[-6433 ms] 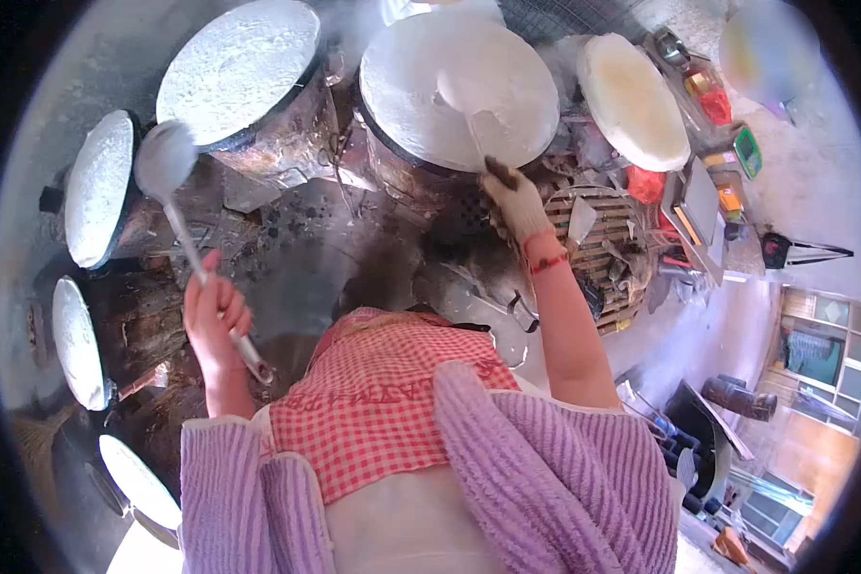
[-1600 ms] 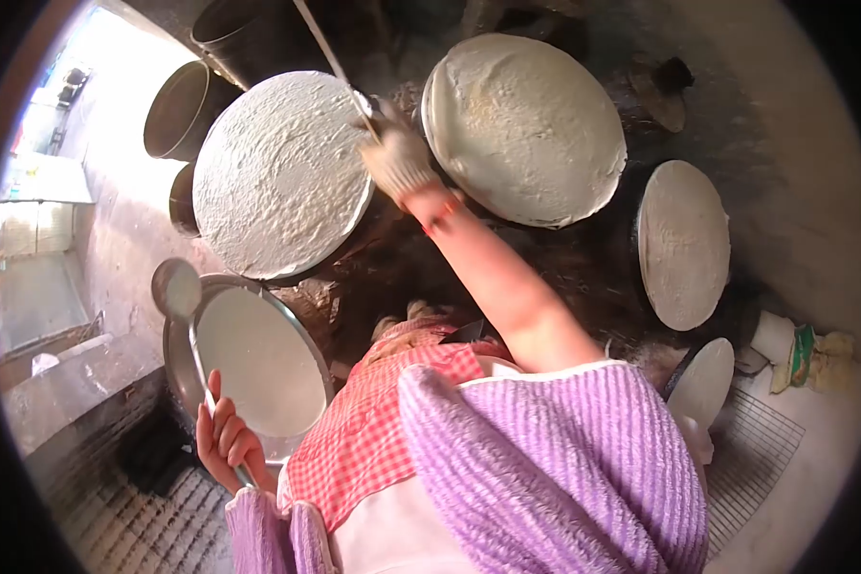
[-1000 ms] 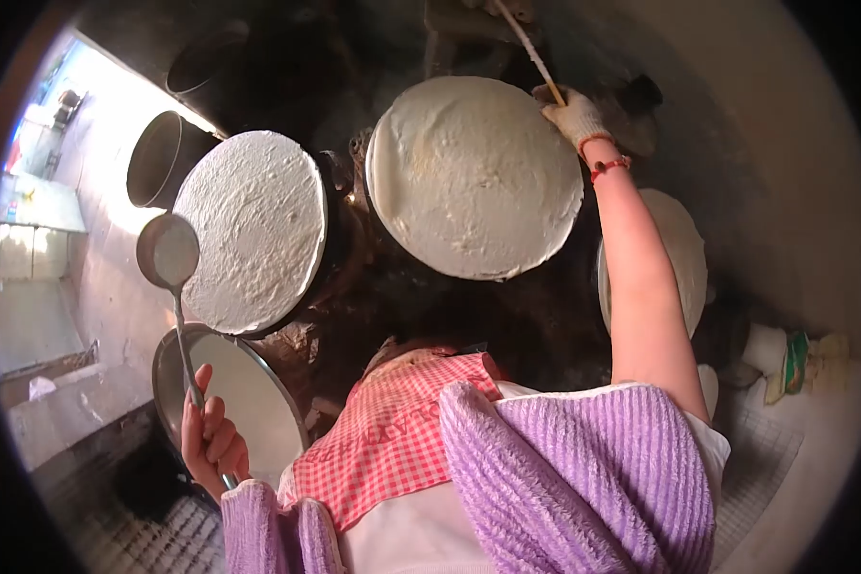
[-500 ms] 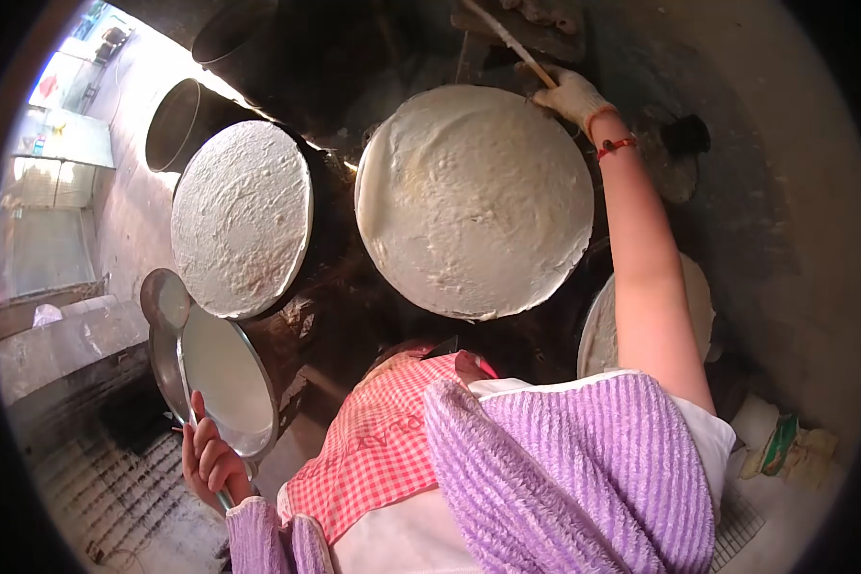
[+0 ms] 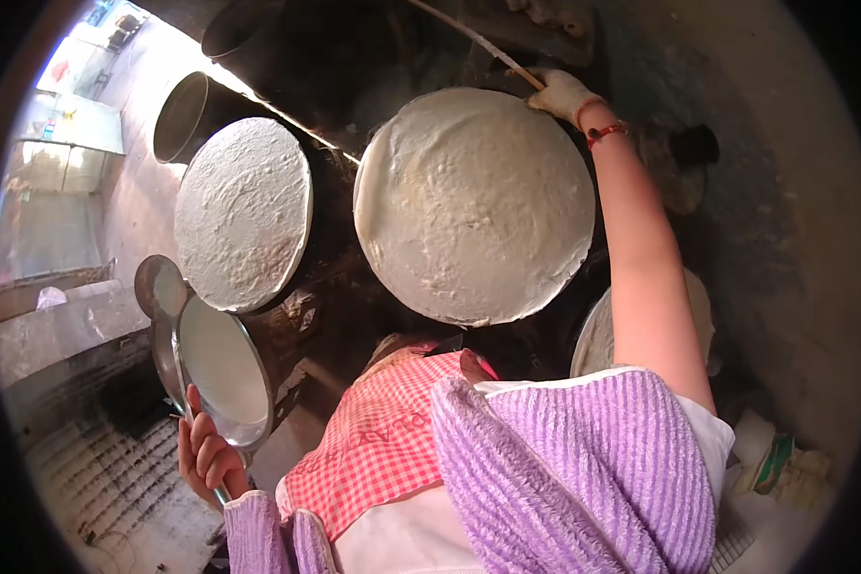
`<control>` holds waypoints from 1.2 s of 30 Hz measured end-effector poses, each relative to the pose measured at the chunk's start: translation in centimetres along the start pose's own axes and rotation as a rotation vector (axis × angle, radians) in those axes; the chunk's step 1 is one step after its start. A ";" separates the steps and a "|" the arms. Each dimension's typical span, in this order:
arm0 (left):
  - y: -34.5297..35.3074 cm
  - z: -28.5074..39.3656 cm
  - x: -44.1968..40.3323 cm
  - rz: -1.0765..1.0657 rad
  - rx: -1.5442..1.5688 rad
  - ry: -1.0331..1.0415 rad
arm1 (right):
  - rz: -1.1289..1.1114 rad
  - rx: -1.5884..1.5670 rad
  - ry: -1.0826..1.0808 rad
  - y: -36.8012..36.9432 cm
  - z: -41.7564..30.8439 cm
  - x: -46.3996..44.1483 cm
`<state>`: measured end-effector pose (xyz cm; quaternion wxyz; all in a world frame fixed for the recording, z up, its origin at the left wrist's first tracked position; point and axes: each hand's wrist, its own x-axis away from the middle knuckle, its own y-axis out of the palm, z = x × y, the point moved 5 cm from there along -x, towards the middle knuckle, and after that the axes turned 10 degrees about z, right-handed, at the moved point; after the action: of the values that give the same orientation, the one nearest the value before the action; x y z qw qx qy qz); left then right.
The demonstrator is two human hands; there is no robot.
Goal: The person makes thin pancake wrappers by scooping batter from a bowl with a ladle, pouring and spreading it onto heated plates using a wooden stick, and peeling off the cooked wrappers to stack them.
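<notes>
My left hand [image 5: 209,452] is closed round the handle of a metal ladle [image 5: 160,287], its round bowl raised beside a metal pot [image 5: 264,381] of white batter [image 5: 220,364]. My right hand [image 5: 559,94], in a pale glove, grips a thin wooden stick [image 5: 483,42] pointing up and to the left. That hand is at the upper right edge of a large round pale sheet of batter [image 5: 474,206], which covers a round griddle and has a fold-like band along its left side. Whether the glove touches the sheet I cannot tell.
A second batter-covered round [image 5: 244,215] lies to the left, and a third [image 5: 598,335] is partly hidden beneath my right arm. An open round metal vessel [image 5: 180,117] stands at the upper left. A green-and-white packet [image 5: 773,464] lies at the lower right.
The stick's far end has swung left, and my right hand has shifted slightly left with it. My left hand still holds the ladle by the pot, and the view has shifted a little.
</notes>
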<state>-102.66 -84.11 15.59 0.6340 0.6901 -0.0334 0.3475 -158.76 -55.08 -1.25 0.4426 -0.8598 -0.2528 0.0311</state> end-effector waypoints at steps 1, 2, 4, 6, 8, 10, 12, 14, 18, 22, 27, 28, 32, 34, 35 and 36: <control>-0.1 0.0 -0.1 0.003 -0.003 0.001 | 0.011 0.057 -0.042 0.5 -0.8 -0.4; -0.2 0.0 -0.1 0.010 -0.005 0.003 | 0.019 0.113 -0.084 1.2 -1.6 -0.8; -0.1 -0.3 -0.1 0.009 -0.016 0.006 | -0.026 0.076 -0.135 3.1 -3.0 -2.0; -0.1 -0.7 0.1 0.008 -0.023 0.013 | -0.074 0.076 -0.199 4.9 -4.3 -3.3; -0.1 -0.8 0.5 0.010 -0.024 0.026 | -0.107 0.090 -0.215 5.7 -5.3 -3.6; -0.2 -0.6 1.0 0.009 -0.033 0.047 | -0.118 0.102 -0.255 5.2 -6.5 -3.6; -0.4 -0.4 1.4 0.012 -0.033 0.078 | -0.140 0.116 -0.265 4.9 -6.7 -4.0; -0.5 -0.3 1.6 0.006 -0.037 0.087 | -0.150 0.145 -0.272 5.0 -6.7 -4.4; -1.1 0.0 1.6 0.001 -0.004 0.083 | -0.170 0.170 -0.246 5.1 -8.5 -4.4; -1.2 0.1 1.7 0.004 -0.006 0.092 | -0.226 0.176 -0.296 7.7 -10.1 -5.0; -1.1 0.5 1.9 -0.008 -0.025 0.116 | -0.215 0.130 -0.361 8.7 -10.9 -5.3; -1.1 0.6 2.0 -0.010 -0.024 0.116 | -0.203 0.116 -0.378 8.7 -10.9 -5.3; -1.3 1.1 1.9 -0.011 -0.009 0.108 | -0.241 0.151 -0.366 8.0 -11.8 -4.9; -1.5 1.4 1.9 -0.015 0.006 0.102 | -0.250 0.213 -0.364 7.9 -12.3 -4.7; -1.6 1.5 1.9 -0.016 0.013 0.096 | -0.257 0.202 -0.357 8.1 -12.2 -4.8; -1.5 1.8 1.9 -0.011 0.015 0.088 | -0.266 0.187 -0.343 8.5 -11.9 -4.7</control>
<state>-99.70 -84.69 15.40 0.6318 0.6789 0.0009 0.3741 -156.11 -70.24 -1.49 0.4711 -0.7563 -0.4315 0.1412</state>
